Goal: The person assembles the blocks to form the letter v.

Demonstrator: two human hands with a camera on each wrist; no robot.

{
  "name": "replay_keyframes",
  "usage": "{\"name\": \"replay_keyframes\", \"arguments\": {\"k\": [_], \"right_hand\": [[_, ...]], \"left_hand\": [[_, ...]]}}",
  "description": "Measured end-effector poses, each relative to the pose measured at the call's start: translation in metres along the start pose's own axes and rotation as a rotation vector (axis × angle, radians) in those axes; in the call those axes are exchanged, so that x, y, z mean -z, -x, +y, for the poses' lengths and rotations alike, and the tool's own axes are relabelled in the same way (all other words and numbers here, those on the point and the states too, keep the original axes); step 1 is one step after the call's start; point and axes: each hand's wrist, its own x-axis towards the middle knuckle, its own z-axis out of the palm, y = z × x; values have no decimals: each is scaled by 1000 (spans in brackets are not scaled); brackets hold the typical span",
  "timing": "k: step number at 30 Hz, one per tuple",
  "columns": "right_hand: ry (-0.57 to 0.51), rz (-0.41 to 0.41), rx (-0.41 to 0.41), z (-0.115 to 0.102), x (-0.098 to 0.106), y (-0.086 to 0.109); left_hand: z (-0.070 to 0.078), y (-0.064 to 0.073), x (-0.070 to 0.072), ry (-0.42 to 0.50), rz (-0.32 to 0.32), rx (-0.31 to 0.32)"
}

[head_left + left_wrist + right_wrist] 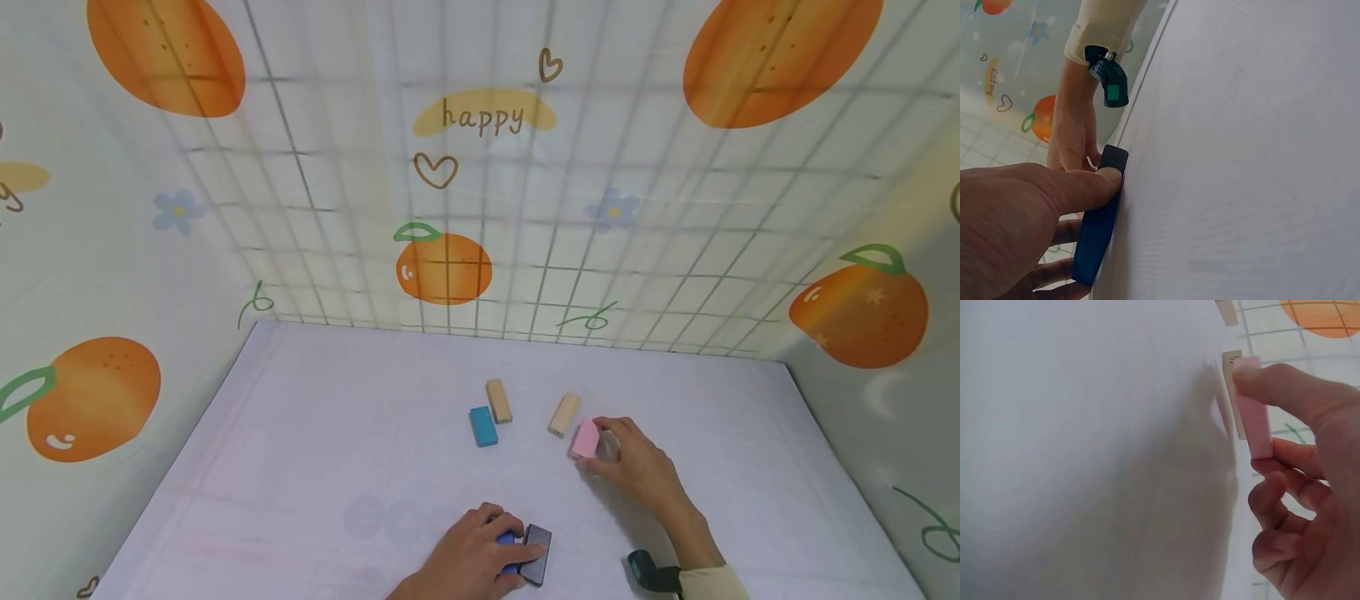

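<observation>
My right hand (pixel 641 467) pinches a pink block (pixel 586 439) by its ends, between thumb and fingertips. In the right wrist view the pink block (pixel 1254 412) stands just in front of a plain wooden block (pixel 1233 394). Near the table's front, my left hand (pixel 476 550) grips a blue block (pixel 507 552), thumb at one end and fingers curled at the other. One of its fingers lies across a black block (pixel 536 562) right beside the blue one. The left wrist view has the blue block (pixel 1092 240) partly covered by the thumb.
Beyond the hands, a wooden block (pixel 565 414) lies by the pink one. Left of it are another wooden block (pixel 498 401) and a teal block (pixel 483 427), side by side. The white table (pixel 300 433) meets printed cloth walls (pixel 330 250) at its back and sides.
</observation>
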Motion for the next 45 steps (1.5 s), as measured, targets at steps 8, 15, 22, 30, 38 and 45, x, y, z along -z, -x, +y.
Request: {"name": "replay_keyframes", "arguments": {"k": [8, 15, 22, 30, 38, 45], "right_hand": [[-14, -7, 0, -4, 2, 4], [-1, 8, 17, -4, 0, 8], [0, 22, 50, -9, 2, 13], [-12, 23, 67, -14, 5, 19], [-4, 36, 88, -17, 4, 24], [-2, 21, 95, -20, 2, 27]], "left_hand": [[0, -1, 0, 7, -7, 7], [2, 0, 2, 6, -14, 12], [1, 0, 2, 6, -8, 7], [2, 0, 2, 8, -19, 20], [3, -1, 1, 6, -32, 39], [2, -1, 2, 5, -30, 35]]}}
